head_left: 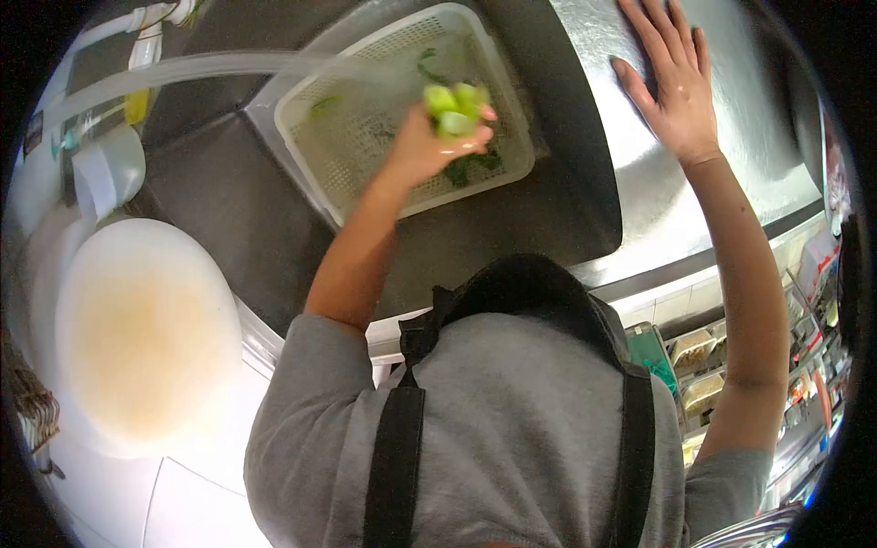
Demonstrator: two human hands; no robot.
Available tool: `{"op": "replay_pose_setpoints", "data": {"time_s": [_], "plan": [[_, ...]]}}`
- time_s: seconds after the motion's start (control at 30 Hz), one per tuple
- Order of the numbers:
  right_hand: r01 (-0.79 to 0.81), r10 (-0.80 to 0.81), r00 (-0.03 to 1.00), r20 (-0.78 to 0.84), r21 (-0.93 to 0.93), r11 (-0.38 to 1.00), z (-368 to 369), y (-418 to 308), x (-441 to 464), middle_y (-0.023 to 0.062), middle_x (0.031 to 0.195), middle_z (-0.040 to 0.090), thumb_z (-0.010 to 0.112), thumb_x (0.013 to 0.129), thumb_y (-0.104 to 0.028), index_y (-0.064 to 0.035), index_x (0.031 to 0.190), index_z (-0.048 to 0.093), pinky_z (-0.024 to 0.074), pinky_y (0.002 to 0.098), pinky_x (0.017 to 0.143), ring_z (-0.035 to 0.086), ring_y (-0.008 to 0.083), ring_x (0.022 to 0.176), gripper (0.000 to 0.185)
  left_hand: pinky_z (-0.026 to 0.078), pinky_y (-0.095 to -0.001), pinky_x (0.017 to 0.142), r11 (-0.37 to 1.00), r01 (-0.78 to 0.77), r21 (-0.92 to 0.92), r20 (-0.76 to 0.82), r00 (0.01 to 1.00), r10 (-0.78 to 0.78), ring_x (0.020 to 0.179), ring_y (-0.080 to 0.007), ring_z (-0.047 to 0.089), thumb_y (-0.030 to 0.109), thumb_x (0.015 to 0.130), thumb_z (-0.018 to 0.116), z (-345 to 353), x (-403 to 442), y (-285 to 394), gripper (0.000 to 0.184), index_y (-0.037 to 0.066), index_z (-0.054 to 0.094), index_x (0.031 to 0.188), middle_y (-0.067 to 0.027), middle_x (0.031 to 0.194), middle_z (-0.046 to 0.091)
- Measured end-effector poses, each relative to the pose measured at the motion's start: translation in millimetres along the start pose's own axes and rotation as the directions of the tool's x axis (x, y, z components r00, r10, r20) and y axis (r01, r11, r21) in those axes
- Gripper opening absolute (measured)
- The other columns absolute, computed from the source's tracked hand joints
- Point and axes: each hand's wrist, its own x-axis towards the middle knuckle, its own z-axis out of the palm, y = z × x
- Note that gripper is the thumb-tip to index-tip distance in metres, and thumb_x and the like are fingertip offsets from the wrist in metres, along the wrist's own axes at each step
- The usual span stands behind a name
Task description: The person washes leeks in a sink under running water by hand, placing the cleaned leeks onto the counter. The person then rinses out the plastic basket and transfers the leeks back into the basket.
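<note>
My left hand (429, 146) is closed around a bunch of leafy greens (457, 108), their thick pale-green stem ends pointing up. The bunch is blurred and resembles bok choy. It is over a white perforated plastic basket (290, 128), which stands in a dark sink (265, 210). Dark green leaves (475, 166) show in the basket below my hand, and a loose leaf (427, 64) lies near its far side. Flat on the steel counter (594, 27) to the right, my right hand (676, 91) has its fingers spread and holds nothing.
A translucent hose or water stream (201, 66) crosses from the left to the basket. A white scoop-like container (110, 172) and a large round stained white board or lid (151, 333) are at left. Shelves with food trays (703, 393) stand at lower right.
</note>
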Motion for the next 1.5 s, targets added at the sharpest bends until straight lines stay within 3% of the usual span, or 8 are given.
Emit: {"op": "replay_pose_setpoints", "data": {"time_s": [0.2, 0.37, 0.5, 0.8, 1.03, 1.23, 1.37, 1.5], "plan": [[0.008, -0.008, 1.0, 0.002, -0.009, 1.0, -1.5, 2.5, 1.4, 0.0199, 0.147, 0.031, 0.053, 0.085, -0.038, -0.0079, 0.14, 0.037, 0.0143, 0.0557, 0.111, 0.023, 0.0419, 0.137, 0.065, 0.046, -0.0246, 0.058, 0.935, 0.206, 0.29, -0.102, 0.978, -0.184, 0.066, -0.0097, 0.057, 0.011, 0.075, 0.075, -99.6, -77.9, 105.5, 0.024, 0.004, 0.063, 0.094, -0.0009, 0.08, 0.062], [0.006, -0.006, 1.0, 0.015, -0.011, 1.0, -3.5, 0.4, 4.6, 0.0205, 0.146, 0.031, 0.054, 0.084, -0.038, -0.0073, 0.14, 0.037, 0.0142, 0.056, 0.111, 0.023, 0.0424, 0.137, 0.067, 0.047, -0.0301, 0.062, 0.486, 0.168, 0.858, -0.102, 0.982, -0.16, 0.069, -0.0116, 0.058, 0.018, 0.074, 0.073, -121.4, -85.3, 132.1, 0.024, 0.003, 0.065, 0.09, -0.005, 0.077, 0.064], [-0.001, 0.001, 1.0, 0.021, -0.018, 1.0, -5.6, -0.3, 8.7, 0.0205, 0.146, 0.031, 0.054, 0.083, -0.037, -0.0073, 0.14, 0.037, 0.0142, 0.0561, 0.111, 0.023, 0.0424, 0.137, 0.067, 0.05, -0.0416, 0.072, 0.189, 0.403, 0.896, -0.34, 0.894, -0.293, 0.082, -0.0302, 0.066, 0.026, 0.066, 0.074, -129.3, 6.0, 42.6, 0.037, 0.002, 0.067, 0.093, -0.0184, 0.087, 0.067], [-0.012, 0.014, 0.999, 0.041, -0.031, 0.999, -12.9, 4.3, 16.0, 0.0203, 0.147, 0.03, 0.056, 0.083, -0.039, -0.0078, 0.14, 0.038, 0.0145, 0.0569, 0.111, 0.022, 0.0425, 0.138, 0.068, 0.052, -0.0415, 0.078, 0.194, 0.352, 0.916, -0.385, 0.908, 0.167, 0.097, -0.0297, 0.064, 0.031, 0.074, 0.075, -77.0, 177.4, -149.8, 0.044, 0.005, 0.065, 0.107, -0.0168, 0.103, 0.067], [-0.026, 0.026, 0.999, 0.045, 0.003, 1.0, -16.9, 1.4, 17.6, 0.0199, 0.147, 0.03, 0.057, 0.083, -0.036, -0.0084, 0.14, 0.038, 0.0141, 0.0571, 0.111, 0.022, 0.0428, 0.137, 0.066, 0.047, -0.047, 0.087, 0.033, 0.182, 0.983, -0.175, 0.972, -0.159, 0.096, -0.0288, 0.064, 0.031, 0.078, 0.07, -60.4, 117.2, -135.5, 0.037, 0.008, 0.066, 0.107, -0.0127, 0.108, 0.066], [-0.032, 0.032, 0.999, 0.028, -0.001, 1.0, -17.3, -2.7, 17.2, 0.0194, 0.145, 0.032, 0.058, 0.083, -0.035, -0.0084, 0.14, 0.038, 0.0155, 0.0566, 0.11, 0.024, 0.0419, 0.136, 0.065, 0.034, -0.055, 0.1, 0.119, 0.767, 0.63, -0.613, 0.586, -0.53, 0.11, -0.0281, 0.058, 0.045, 0.078, 0.067, -136.8, 89.8, -142.7, 0.052, 0.01, 0.063, 0.117, -0.014, 0.115, 0.063], [0.063, -0.079, 0.98, -0.182, -0.091, 0.994, 5.2, 11.4, 18.0, 0.0039, 0.151, 0.029, 0.049, 0.09, -0.046, -0.0266, 0.143, 0.036, 0.0107, 0.0506, 0.115, 0.021, 0.0288, 0.141, 0.058, 0.028, -0.0574, 0.104, 0.14, 0.647, 0.75, -0.623, 0.761, -0.18, 0.113, -0.0307, 0.056, 0.051, 0.076, 0.067, -122.1, 121.8, -206.3, 0.063, 0.009, 0.059, 0.123, -0.0144, 0.115, 0.064], [0.033, -0.043, 0.984, -0.174, -0.056, 0.998, 1.1, 11.6, 22.8, 0.0051, 0.15, 0.031, 0.05, 0.089, -0.045, -0.0248, 0.142, 0.036, 0.0135, 0.0536, 0.113, 0.023, 0.0316, 0.139, 0.058, 0.022, -0.0586, 0.107, 0.519, 0.403, 0.754, -0.424, 0.902, -0.084, 0.112, -0.0328, 0.056, 0.052, 0.075, 0.069, -82.0, 122.7, -109.4, 0.064, 0.008, 0.059, 0.122, -0.0155, 0.114, 0.064]]}}
